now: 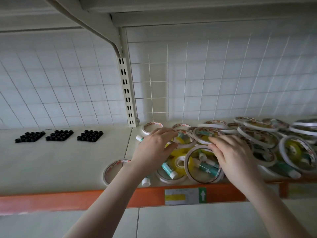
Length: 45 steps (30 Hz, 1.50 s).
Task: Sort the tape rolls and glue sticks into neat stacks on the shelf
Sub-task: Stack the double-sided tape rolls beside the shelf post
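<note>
Head view, looking at a cream shelf (68, 160) with an orange front edge (51, 200) carrying a price label (185, 196).

Pile of tape rolls (257, 134) and glue sticks (208, 168) lies jumbled over the right half of the shelf, from the slotted upright (127, 93) to the right edge of frame. Rolls are white-rimmed with printed cores; several lean on one another, others lie flat. A yellow clear-tape roll (179, 158) sits near the front, just between the two hands. Teal-and-white glue sticks lie inside and under the rings. One tape roll (113, 170) lies flat apart from the pile, at the left wrist.

Left hand (154, 148): fingers extended over the pile's left edge, fingertips at the rim of a white roll (184, 140), thumb below it. Whether the grip actually closes on that roll, cannot tell.

Right hand (233, 153): fingers spread and nearly straight, resting palm-down on top of the rolls; grip relaxed, nothing enclosed.

Left half of the shelf: three clusters of small black rings (58, 135) in a row, well apart from the pile. Wire grid back panel (223, 79) behind.
</note>
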Each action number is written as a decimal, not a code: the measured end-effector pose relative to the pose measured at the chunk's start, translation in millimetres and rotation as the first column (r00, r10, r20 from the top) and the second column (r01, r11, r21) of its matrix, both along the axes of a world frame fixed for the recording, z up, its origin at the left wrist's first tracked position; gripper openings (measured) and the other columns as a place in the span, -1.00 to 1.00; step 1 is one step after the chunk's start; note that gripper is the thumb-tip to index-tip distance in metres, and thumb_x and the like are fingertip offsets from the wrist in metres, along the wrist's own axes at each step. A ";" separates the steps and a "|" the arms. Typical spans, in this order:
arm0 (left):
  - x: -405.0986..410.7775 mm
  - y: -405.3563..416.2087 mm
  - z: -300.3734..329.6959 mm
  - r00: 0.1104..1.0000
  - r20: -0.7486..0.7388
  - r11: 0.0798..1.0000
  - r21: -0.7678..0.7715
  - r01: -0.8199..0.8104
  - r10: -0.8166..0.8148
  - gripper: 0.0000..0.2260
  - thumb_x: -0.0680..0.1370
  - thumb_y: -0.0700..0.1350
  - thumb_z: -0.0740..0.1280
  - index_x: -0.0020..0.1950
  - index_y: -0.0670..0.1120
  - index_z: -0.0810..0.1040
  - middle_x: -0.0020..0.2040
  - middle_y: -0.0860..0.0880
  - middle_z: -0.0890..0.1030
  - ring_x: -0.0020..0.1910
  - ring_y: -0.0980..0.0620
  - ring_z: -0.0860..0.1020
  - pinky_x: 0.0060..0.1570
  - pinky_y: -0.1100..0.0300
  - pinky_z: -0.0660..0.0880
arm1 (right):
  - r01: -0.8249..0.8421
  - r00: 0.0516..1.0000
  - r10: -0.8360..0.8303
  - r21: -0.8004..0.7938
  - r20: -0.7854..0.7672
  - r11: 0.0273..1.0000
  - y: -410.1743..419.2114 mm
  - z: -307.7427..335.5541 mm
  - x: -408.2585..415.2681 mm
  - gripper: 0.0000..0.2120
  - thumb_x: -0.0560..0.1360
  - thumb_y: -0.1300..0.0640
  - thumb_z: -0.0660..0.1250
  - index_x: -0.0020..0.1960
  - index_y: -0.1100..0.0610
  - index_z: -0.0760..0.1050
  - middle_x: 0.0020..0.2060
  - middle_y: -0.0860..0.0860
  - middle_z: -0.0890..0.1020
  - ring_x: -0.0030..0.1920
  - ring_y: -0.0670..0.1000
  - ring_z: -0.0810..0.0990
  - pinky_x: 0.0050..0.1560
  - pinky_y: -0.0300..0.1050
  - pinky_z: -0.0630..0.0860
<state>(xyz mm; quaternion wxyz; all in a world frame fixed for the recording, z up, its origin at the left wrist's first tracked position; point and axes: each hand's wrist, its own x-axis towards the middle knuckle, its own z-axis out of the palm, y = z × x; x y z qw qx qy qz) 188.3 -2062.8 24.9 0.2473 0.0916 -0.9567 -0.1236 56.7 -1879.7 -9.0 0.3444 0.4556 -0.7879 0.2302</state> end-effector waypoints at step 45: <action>179.1 -88.7 14.3 0.888 -0.218 0.906 -0.032 -0.422 0.406 -0.86 0.37 -0.15 0.51 -0.11 0.00 0.67 -0.17 0.08 0.63 -0.11 -0.01 0.56 -0.22 0.14 0.47 | -0.410 0.900 0.413 -0.048 0.139 0.911 -120.5 30.7 98.4 -0.86 0.32 0.29 0.51 -0.14 0.17 0.63 -0.27 0.01 0.65 -0.28 0.08 0.60 -0.23 0.02 0.56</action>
